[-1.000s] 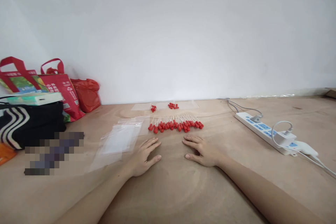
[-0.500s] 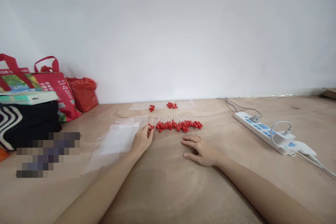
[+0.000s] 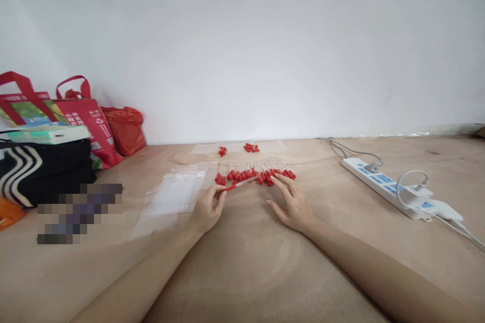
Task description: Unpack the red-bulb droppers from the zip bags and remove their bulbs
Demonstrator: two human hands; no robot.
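Note:
My left hand (image 3: pixel 208 210) pinches a thin red-ended stick (image 3: pixel 242 182) between thumb and fingers. The stick's pale shaft points right, slanting slightly upward, just in front of a row of similar red-tipped sticks (image 3: pixel 235 175). These lie side by side on the table, red ends toward me and pale shafts toward the wall. My right hand (image 3: pixel 294 208) is open, fingers apart, with its fingertips at the red ends on the row's right part; whether it touches them I cannot tell. Clear zip bags (image 3: pixel 175 193) lie flat to the left of the row.
Behind the row, two small groups of red-tipped sticks (image 3: pixel 250 148) lie on clear bags (image 3: pixel 275 146) near the wall. A white power strip (image 3: pixel 379 181) with plugs and cables is on the right. Red carrier bags (image 3: pixel 123 128) and a black striped bag (image 3: pixel 45 171) stand at left.
My left hand has drawn a red-ended stick out toward me and turned it to point right. My right hand has moved forward to the row's right end. The camera view has shifted slightly.

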